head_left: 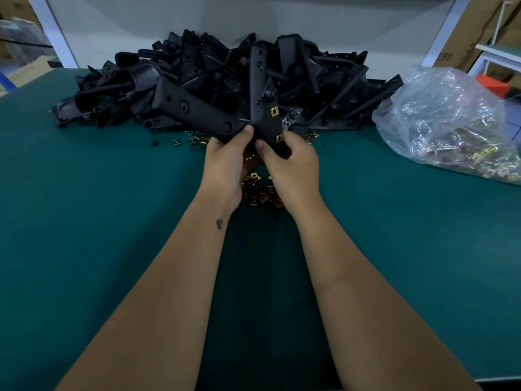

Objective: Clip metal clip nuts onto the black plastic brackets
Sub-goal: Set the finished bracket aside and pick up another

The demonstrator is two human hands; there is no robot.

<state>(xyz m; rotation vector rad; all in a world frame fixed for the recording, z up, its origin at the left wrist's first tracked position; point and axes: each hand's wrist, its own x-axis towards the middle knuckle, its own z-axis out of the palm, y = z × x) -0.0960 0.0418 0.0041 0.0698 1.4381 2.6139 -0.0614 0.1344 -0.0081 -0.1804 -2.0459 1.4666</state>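
I hold a black plastic bracket [258, 88] upright above the table, its long arm pointing away from me. My left hand [225, 162] grips its lower left side, thumb on the front. My right hand [290, 162] grips the lower right edge, thumb beside a copper-coloured clip nut [279, 138] seated on the bracket. A second, brass-coloured clip nut [274, 111] sits higher on the same bracket. Loose clip nuts [262, 193] lie in a small heap on the green mat under my hands.
A large pile of black brackets [197, 80] fills the back of the green table [98, 207]. A clear plastic bag of clip nuts [451, 122] lies at the right. More loose nuts [194, 138] sit near the pile's front. Cardboard boxes stand behind.
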